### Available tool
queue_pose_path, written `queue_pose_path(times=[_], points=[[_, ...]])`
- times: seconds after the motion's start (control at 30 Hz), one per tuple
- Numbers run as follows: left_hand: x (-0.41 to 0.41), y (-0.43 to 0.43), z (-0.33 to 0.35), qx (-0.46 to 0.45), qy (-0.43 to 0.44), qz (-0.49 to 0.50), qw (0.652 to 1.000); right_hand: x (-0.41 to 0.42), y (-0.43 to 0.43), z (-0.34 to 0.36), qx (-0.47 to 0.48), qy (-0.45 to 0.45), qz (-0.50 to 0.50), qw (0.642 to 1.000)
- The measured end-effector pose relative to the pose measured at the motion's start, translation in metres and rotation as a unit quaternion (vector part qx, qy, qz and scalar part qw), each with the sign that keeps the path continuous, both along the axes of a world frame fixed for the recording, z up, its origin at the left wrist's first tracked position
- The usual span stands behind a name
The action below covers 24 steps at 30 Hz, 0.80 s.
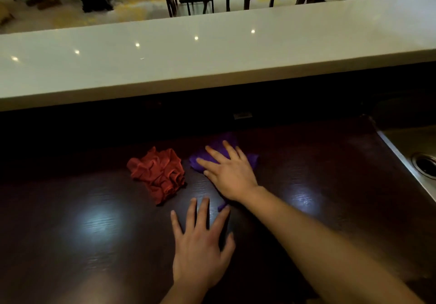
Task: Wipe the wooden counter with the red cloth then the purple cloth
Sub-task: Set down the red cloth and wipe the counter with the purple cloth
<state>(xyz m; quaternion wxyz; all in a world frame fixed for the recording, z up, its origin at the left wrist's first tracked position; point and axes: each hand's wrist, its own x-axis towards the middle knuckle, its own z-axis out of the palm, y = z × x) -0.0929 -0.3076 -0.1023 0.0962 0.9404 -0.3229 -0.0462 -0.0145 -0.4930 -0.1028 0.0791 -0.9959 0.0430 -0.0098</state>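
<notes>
The dark wooden counter (94, 221) fills the lower half of the view. A crumpled red cloth (158, 176) lies on it left of centre, touched by neither hand. Just to its right sits the purple cloth (194, 164). My right hand (230, 174) lies flat on top of the purple cloth with fingers spread, pressing it down and hiding most of it. A small purple corner peeks out near my right wrist. My left hand (200, 240) rests palm down on the bare wood nearer to me, fingers apart, holding nothing.
A raised white ledge (212, 51) runs across behind the counter. A steel sink (408, 145) with a drain (424, 163) borders the counter on the right. Chairs and tables stand in the room beyond the ledge.
</notes>
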Motion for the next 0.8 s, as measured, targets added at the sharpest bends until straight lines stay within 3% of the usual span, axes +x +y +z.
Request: queue_pose_path(times=[0.07, 0.2, 0.3, 0.33, 0.43, 0.5, 0.57, 0.7, 0.73, 0.8], points=[[-0.001, 0.002, -0.002, -0.005, 0.001, 0.003, 1.0, -0.014, -0.031, 0.004, -0.019, 0.001, 0.049, 0.999], [0.0, 0.002, -0.001, -0.011, 0.007, 0.002, 1.0, -0.07, -0.13, 0.005, -0.02, 0.006, -0.178, 0.984], [-0.001, 0.001, 0.002, -0.006, 0.007, 0.004, 1.0, -0.093, -0.094, 0.007, -0.016, 0.0, -0.264, 0.964], [-0.001, 0.001, 0.004, -0.004, 0.012, 0.004, 1.0, -0.096, -0.064, 0.004, -0.027, -0.005, -0.237, 0.971], [-0.002, 0.002, 0.01, -0.023, 0.023, 0.002, 0.999, -0.116, 0.011, -0.008, -0.045, -0.034, -0.024, 0.998], [-0.002, 0.007, 0.011, -0.056, 0.032, 0.002, 0.998, -0.126, -0.012, -0.001, -0.037, -0.022, 0.067, 0.997], [0.001, 0.014, 0.013, -0.108, 0.054, 0.007, 0.993, -0.135, -0.063, 0.005, -0.061, 0.011, 0.008, 0.998], [0.01, 0.053, 0.021, -0.101, 0.063, -0.008, 0.993, -0.137, -0.087, 0.013, -0.022, 0.031, -0.283, 0.958], [0.012, 0.073, 0.022, -0.091, 0.053, -0.004, 0.994, -0.129, -0.062, 0.01, -0.022, 0.021, -0.296, 0.955], [0.015, 0.117, 0.023, -0.074, 0.032, 0.028, 0.996, -0.113, 0.001, 0.005, -0.027, -0.006, -0.23, 0.973]])
